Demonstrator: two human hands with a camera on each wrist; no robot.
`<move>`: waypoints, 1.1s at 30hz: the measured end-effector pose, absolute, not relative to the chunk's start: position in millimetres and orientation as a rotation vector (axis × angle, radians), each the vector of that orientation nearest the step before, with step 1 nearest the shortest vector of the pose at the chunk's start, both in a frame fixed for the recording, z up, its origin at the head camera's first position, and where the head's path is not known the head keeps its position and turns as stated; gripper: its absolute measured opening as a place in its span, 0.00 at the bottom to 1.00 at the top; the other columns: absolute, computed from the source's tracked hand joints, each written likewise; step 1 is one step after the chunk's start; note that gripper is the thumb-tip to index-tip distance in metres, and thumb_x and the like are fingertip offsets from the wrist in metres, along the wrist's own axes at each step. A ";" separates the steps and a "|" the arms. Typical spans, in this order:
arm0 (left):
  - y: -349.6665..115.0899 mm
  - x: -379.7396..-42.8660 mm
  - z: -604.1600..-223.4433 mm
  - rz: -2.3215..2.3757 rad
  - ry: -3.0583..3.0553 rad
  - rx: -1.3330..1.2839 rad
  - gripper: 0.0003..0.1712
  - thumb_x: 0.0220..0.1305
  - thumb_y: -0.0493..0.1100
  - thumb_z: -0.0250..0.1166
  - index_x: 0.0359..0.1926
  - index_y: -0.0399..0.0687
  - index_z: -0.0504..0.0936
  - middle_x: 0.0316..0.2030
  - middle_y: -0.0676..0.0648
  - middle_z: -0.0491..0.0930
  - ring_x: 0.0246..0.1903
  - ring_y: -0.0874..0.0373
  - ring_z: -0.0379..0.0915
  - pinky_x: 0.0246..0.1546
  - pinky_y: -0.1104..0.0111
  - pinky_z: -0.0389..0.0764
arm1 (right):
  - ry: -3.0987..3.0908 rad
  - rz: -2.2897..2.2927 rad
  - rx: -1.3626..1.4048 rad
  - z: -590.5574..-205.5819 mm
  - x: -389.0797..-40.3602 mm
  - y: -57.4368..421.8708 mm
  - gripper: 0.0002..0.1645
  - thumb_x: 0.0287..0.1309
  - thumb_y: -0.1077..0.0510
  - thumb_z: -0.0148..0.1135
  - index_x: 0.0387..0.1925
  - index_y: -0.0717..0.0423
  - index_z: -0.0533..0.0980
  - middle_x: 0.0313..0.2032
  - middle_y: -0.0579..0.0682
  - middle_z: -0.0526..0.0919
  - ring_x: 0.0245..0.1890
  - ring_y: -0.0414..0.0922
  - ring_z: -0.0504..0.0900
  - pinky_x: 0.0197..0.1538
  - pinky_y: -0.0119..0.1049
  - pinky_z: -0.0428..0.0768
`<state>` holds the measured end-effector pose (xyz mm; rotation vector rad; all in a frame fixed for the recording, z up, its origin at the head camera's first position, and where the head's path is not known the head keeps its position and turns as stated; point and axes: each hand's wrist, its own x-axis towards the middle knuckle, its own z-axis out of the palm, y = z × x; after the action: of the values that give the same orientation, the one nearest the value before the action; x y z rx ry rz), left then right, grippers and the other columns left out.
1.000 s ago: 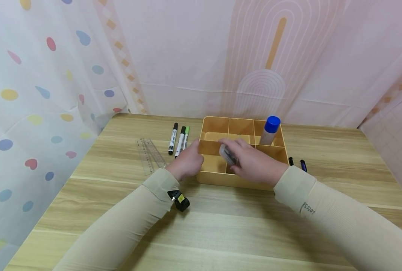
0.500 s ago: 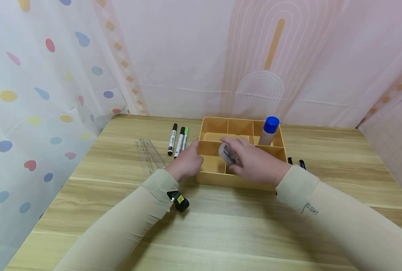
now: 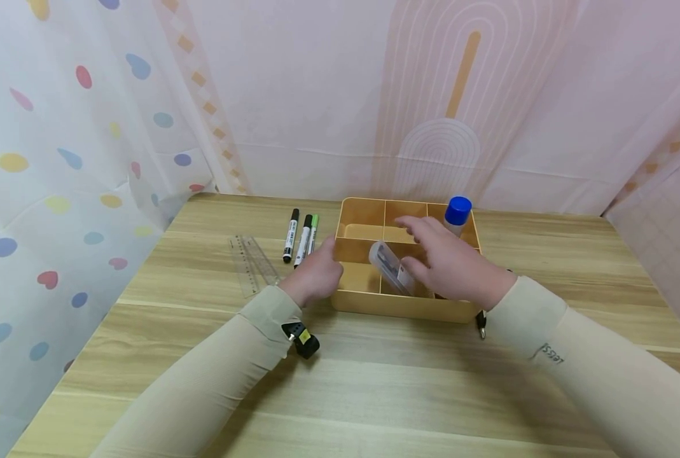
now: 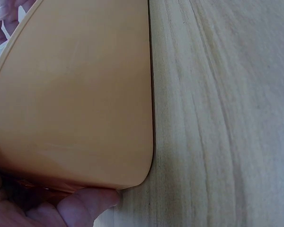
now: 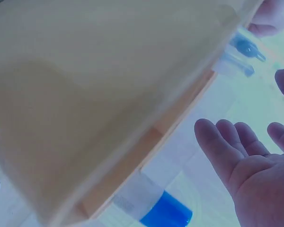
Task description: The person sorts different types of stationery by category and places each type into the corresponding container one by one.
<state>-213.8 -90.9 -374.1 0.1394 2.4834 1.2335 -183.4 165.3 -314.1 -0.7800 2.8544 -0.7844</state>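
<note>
A yellow-orange desk organizer [image 3: 397, 307] with several compartments stands on the table. My left hand [image 3: 315, 273] holds its left wall; in the left wrist view, fingers [image 4: 87, 204] lie at the lower front corner. A clear plastic case [image 3: 387, 262] with dark things inside leans tilted in the front middle compartment, its rounded end above the rim. Over the right part of the organizer, my right hand [image 3: 451, 264] has its fingers spread apart, just right of the case and holding nothing. The right wrist view also shows the open palm [image 5: 260, 175].
A blue-capped bottle [image 3: 458, 212] stands in the back right compartment. Left of the organizer lie two black-capped markers, one a black marker [image 3: 291, 235], a green-capped marker [image 3: 313, 230] and clear rulers [image 3: 248, 264]. A dark pen tip [image 3: 481, 323] shows by the right sleeve.
My right hand has let go of the clear case and moved right and slightly up, fingers opening. The case now leans in the compartment. My left hand stays at the organizer's left wall.
</note>
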 end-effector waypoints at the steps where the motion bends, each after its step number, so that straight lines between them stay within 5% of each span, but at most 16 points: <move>1: -90.9 -213.9 -374.1 1.236 2.483 0.140 0.41 0.73 0.33 0.44 0.84 0.52 0.48 0.77 0.41 0.66 0.76 0.44 0.62 0.79 0.44 0.59 | 2.864 -0.799 -0.789 -312.8 -183.2 167.0 0.41 0.72 0.58 0.64 0.80 0.55 0.58 0.69 0.61 0.71 0.64 0.58 0.75 0.64 0.55 0.80; 14: -90.7 -214.8 -373.9 1.226 2.488 0.132 0.42 0.73 0.33 0.44 0.85 0.53 0.45 0.78 0.41 0.65 0.75 0.45 0.62 0.76 0.45 0.63 | 2.905 -0.934 -0.733 -297.6 -182.7 191.9 0.32 0.74 0.63 0.56 0.74 0.68 0.62 0.68 0.63 0.69 0.50 0.54 0.79 0.57 0.52 0.82; 23: -91.5 -216.1 -374.5 1.213 2.489 0.123 0.41 0.74 0.34 0.43 0.85 0.52 0.45 0.78 0.41 0.65 0.74 0.45 0.63 0.75 0.45 0.64 | 2.971 -1.012 -0.677 -289.8 -183.6 208.9 0.26 0.76 0.62 0.54 0.69 0.69 0.67 0.58 0.65 0.76 0.56 0.61 0.80 0.59 0.59 0.82; 33: -91.4 -215.4 -373.5 1.225 2.475 0.121 0.41 0.74 0.34 0.43 0.85 0.52 0.45 0.78 0.41 0.65 0.73 0.45 0.64 0.75 0.45 0.65 | 3.023 -1.042 -0.553 -288.9 -184.3 227.8 0.26 0.75 0.63 0.54 0.69 0.68 0.68 0.63 0.67 0.74 0.59 0.62 0.76 0.62 0.62 0.79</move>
<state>-215.4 -91.4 -373.5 0.1206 2.4750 1.2251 -184.3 227.8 -288.9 -0.5529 3.0228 -1.0417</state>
